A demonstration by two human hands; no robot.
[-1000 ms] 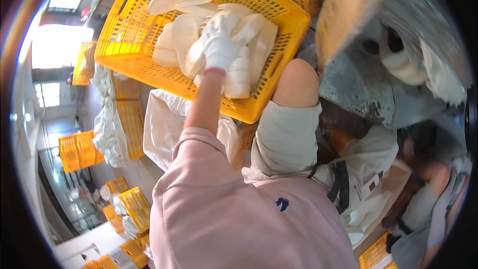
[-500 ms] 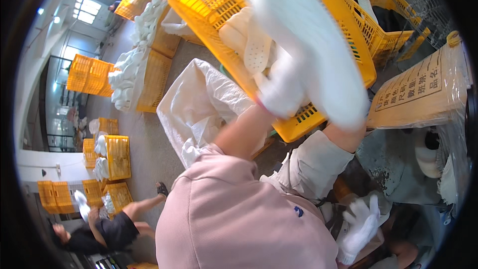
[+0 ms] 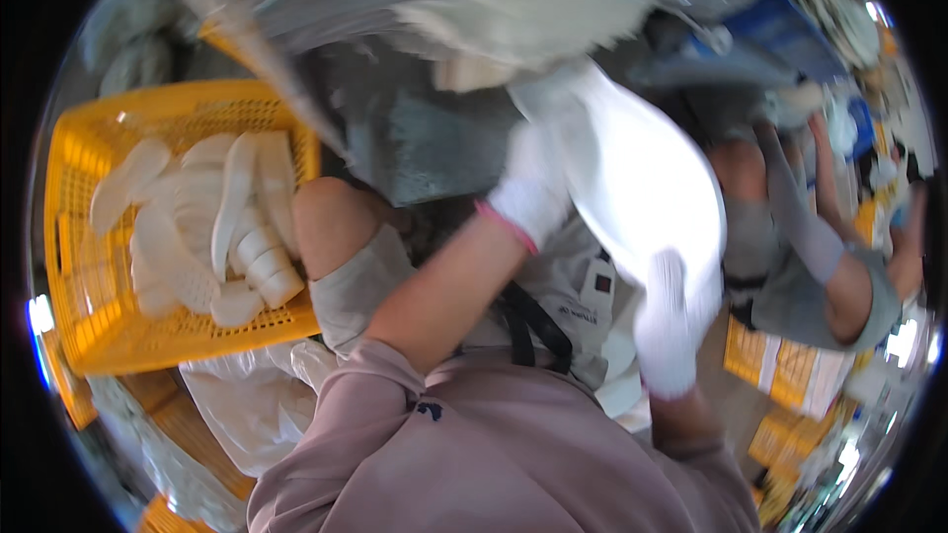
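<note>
Both my hands wear white gloves. My left hand [image 3: 533, 188] grips the upper left edge of a large white curved piece [image 3: 637, 173]. My right hand [image 3: 667, 321] holds the same piece at its lower right edge. The piece sits in front of me, above my lap. A yellow plastic crate [image 3: 84, 266] stands to my left, with several white curved pieces [image 3: 212, 227] stacked inside it. My bare knee [image 3: 331, 217] rests against the crate's right side.
A grey machine surface [image 3: 434, 138] lies ahead of my knee. Another person in grey sleeves [image 3: 805, 237] sits at the right. Clear plastic bags [image 3: 247, 400] lie below the crate. More yellow crates [image 3: 790, 375] stand at the lower right.
My view has swung right, so the yellow crate moved from ahead to my left. My left hand carried a white piece out of the crate, and my right hand has taken hold of it too.
</note>
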